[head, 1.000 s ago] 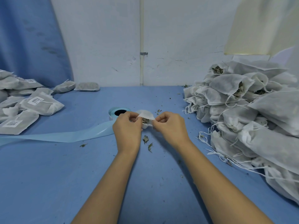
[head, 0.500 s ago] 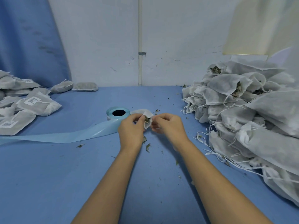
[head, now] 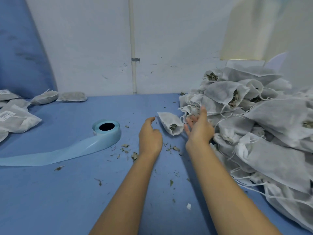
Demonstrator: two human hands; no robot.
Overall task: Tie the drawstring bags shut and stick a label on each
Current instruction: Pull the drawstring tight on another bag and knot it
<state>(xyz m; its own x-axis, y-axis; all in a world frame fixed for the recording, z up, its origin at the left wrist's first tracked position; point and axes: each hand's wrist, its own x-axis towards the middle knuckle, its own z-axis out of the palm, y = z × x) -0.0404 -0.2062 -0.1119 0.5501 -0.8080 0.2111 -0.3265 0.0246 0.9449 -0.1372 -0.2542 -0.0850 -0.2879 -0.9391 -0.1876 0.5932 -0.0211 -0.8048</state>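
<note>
Bag (head: 170,122): 1 small white drawstring bag lies between the 2 hands on the blue surface (head: 67,192); its mouth faces the person and is open, with dried leaf visible inside; whether it rests fully on the surface cannot be told.
Left hand (head: 149,135): just beside the bag's left edge and narrowly apart from it; fingers loosely curled, gripping nothing.
Right hand (head: 199,128): palm turned toward the bag; fingers spread and blurred; fingertips just beside the bag's mouth, contact cannot be told.
Pile of bags (head: 264,133): heaped on the right, directly behind the right hand; several mouths open, strings trailing loose.
Label roll (head: 106,131): pale blue, left of the left hand; its strip (head: 50,155) runs off toward the left edge.
Labelled bags (head: 17,119): flat group at far left, well apart from the hands.
Leaf crumbs (head: 172,148): scattered on the surface around both wrists.
</note>
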